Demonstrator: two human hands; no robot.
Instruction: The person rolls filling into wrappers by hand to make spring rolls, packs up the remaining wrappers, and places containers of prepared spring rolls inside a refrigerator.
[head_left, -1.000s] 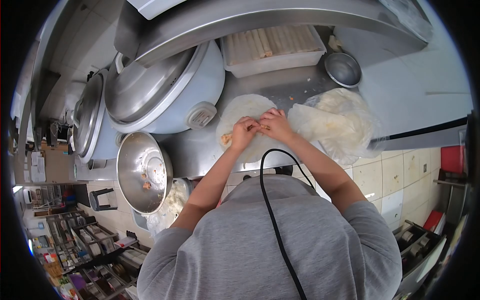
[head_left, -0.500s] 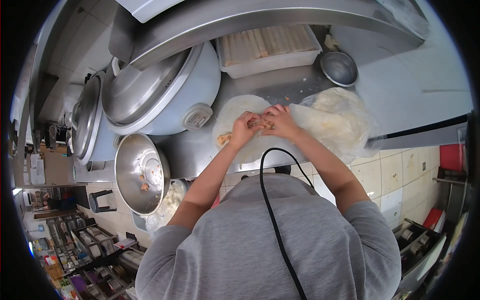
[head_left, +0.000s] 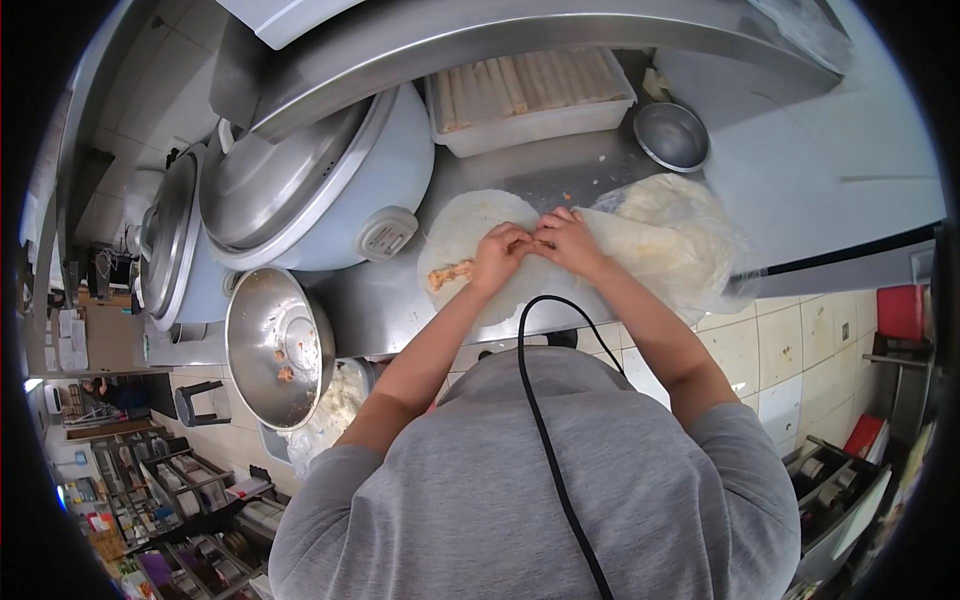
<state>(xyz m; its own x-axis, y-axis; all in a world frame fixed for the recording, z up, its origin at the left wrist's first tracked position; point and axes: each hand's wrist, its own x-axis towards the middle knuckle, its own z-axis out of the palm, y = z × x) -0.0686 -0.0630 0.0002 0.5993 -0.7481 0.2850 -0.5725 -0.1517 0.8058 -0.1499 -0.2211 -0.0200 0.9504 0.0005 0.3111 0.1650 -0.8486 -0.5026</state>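
Observation:
A round, pale wrapper [head_left: 470, 215] lies flat on the steel counter. A line of orange-pink filling [head_left: 452, 273] runs across it and passes under my left hand. My left hand [head_left: 499, 257] is closed over the wrapper, its fingertips pinching filling near the right edge. Close beside it, my right hand [head_left: 567, 244] is also closed, with thumb and fingers pressed on the end of the filling. Most of the filling between the hands is hidden by the fingers. To the right, more wrappers [head_left: 655, 240] lie in a pile partly covered by clear plastic.
A white tray [head_left: 540, 130] of rolled pieces stands at the back, with a small metal bowl [head_left: 671, 137] to its right. Large lidded cookers [head_left: 400, 175] fill the left. A steel bowl [head_left: 262, 340] with bits of filling sits tilted at the counter's front left.
My left hand has shifted slightly right and closed nearer the right hand. More filling shows on the wrapper's left, and less shows between my fingers.

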